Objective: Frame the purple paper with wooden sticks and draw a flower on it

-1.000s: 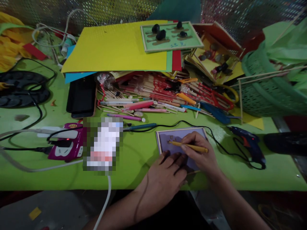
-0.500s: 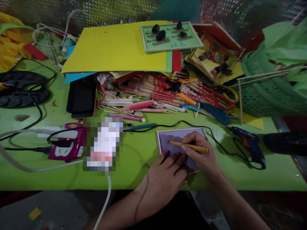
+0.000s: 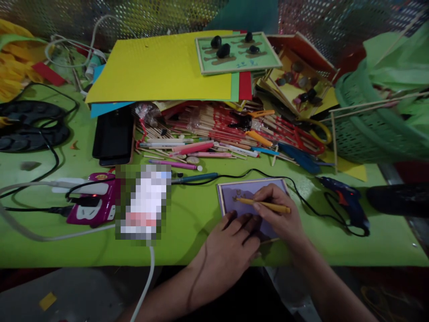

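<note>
A purple card [image 3: 228, 190] framed with thin wooden sticks lies in front of me, with a few small brown marks near its upper left. My right hand [image 3: 279, 210] grips a yellow-brown marker pen [image 3: 268, 205] between thumb and fingers, its tip on or just over the card beside the marks. Across the card's lower left edge rests my left hand [image 3: 234, 239], palm down, fingers stretched out and holding nothing. Both hands hide the lower part of the card.
A glue gun [image 3: 348, 203] with its black cable lies to the right. On the left are a phone with a blurred screen [image 3: 145, 201] and a purple power strip [image 3: 94, 201]. Pens, sticks and scissors [image 3: 311, 136] are piled behind, below a yellow sheet [image 3: 161, 67]. A green basket [image 3: 355, 129] stands at right.
Hardly anything differs. The pen tip stays near the brown marks with at most a tiny shift, my left hand keeps its place, and the whole view has slid very slightly.
</note>
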Demonstrator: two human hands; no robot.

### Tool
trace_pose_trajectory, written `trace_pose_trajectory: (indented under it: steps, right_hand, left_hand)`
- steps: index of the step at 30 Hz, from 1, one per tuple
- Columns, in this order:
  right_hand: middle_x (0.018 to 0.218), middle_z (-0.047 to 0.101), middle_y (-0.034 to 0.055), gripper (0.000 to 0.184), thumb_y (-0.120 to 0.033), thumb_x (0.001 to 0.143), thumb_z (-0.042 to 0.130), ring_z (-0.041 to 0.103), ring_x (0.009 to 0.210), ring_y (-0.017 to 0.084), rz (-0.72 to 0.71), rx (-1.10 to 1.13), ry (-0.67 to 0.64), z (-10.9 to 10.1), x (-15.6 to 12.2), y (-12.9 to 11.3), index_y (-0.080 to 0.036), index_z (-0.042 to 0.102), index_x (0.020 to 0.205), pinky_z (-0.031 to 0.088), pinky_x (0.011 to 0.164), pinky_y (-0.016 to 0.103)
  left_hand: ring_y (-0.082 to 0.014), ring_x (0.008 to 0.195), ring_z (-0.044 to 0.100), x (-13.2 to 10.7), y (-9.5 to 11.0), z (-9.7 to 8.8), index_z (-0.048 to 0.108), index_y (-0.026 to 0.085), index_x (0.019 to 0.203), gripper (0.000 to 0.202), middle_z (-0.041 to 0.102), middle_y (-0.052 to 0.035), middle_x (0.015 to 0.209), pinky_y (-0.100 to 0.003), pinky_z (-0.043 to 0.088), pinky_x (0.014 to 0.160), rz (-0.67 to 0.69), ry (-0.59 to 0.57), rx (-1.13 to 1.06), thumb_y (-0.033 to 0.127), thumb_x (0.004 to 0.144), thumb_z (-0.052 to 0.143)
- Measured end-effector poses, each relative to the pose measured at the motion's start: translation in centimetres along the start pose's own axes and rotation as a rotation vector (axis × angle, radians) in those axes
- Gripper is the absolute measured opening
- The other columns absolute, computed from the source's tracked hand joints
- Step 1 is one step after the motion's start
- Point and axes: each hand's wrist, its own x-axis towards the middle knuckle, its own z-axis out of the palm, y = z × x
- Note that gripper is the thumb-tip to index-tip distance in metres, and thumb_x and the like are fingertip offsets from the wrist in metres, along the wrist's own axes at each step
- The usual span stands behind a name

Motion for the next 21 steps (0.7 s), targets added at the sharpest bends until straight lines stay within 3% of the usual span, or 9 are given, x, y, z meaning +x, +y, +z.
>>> trace_pose_trajectory:
  steps: [8, 13, 21]
  right_hand:
    - [0.082, 0.061, -0.0005, 0.015, -0.028, 0.081, 0.078, 0.058, 0.066, 0.013, -0.037, 0.27, 0.302, -0.1, 0.0, -0.6, -0.023, 0.067, 0.09, 0.044, 0.056, 0.026]
    - [0.087, 0.064, 0.0014, 0.014, -0.03, 0.084, 0.074, 0.063, 0.07, 0.015, -0.092, 0.277, 0.352, -0.3, 0.0, -1.0, -0.023, 0.069, 0.095, 0.043, 0.054, 0.026]
    - [0.086, 0.064, 0.0015, 0.014, -0.03, 0.081, 0.074, 0.06, 0.064, 0.013, -0.098, 0.325, 0.394, -0.7, 0.1, -1.1, -0.022, 0.07, 0.092, 0.045, 0.053, 0.026]
  left_hand:
    - [-0.0181, 0.139, 0.049, 0.1, -0.1, -0.3, 0.062, 0.024, 0.127, 0.031, 0.055, 0.0, 0.152, -0.042, 0.034, 0.12, 0.011, 0.01, 0.008, 0.037, 0.105, 0.043]
    - [-0.0171, 0.138, 0.05, -0.1, 0.0, -0.3, 0.063, 0.022, 0.124, 0.03, 0.058, 0.0009, 0.149, -0.039, 0.032, 0.123, 0.019, 0.075, -0.02, 0.036, 0.104, 0.046]
    - [-0.0157, 0.129, 0.059, -2.1, -0.1, -1.0, 0.066, 0.023, 0.118, 0.022, 0.069, 0.001, 0.136, -0.039, 0.037, 0.12, -0.094, 0.205, -0.053, 0.029, 0.1, 0.055]
